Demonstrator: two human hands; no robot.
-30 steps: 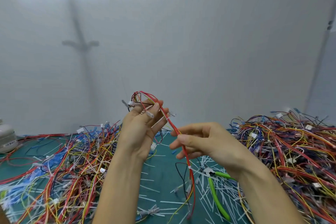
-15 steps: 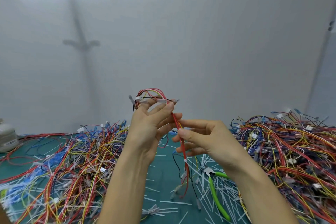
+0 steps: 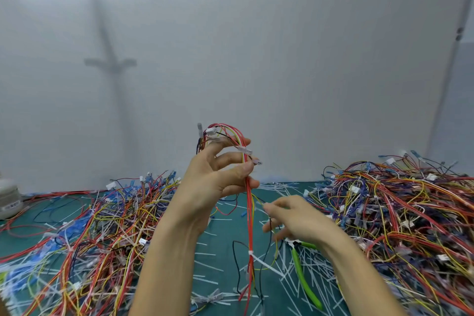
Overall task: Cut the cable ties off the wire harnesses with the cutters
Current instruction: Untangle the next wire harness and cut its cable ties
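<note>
Head view, only one I've got.

Left hand [image 3: 215,185] is raised over the middle of the desk [image 3: 223,236]. Thumb and curled fingers pinch the top of one wire harness [image 3: 248,215], with its connectors looped over the fingertips. The harness hangs straight down, long axis vertical, lower ends trailing onto the desk.

One cable tie [image 3: 250,253] is on it, well below the left hand. Its white tail sticks out down and to the right.

Right hand [image 3: 297,222] is lower and to the right of the harness, apart from it. Fingers are loose and spread, and I see nothing in it, but it's motion-blurred, so low confidence.

Cutters [image 3: 304,280] lie on the desk just below the right hand. The head is under the fingers and the green handles run toward the near edge. The right hand is clearly the nearer one. My read: next move is right hand down onto the handles, then left across to the tie.

No bins visible. Harnesses sit in loose heaps, a left pile [image 3: 89,226] toward the left edge and a right pile [image 3: 400,213] toward the right edge. Cut tie offcuts [image 3: 287,270] are scattered between them, around the cutters.

Risk: the offcuts could come up with the handles.
</note>
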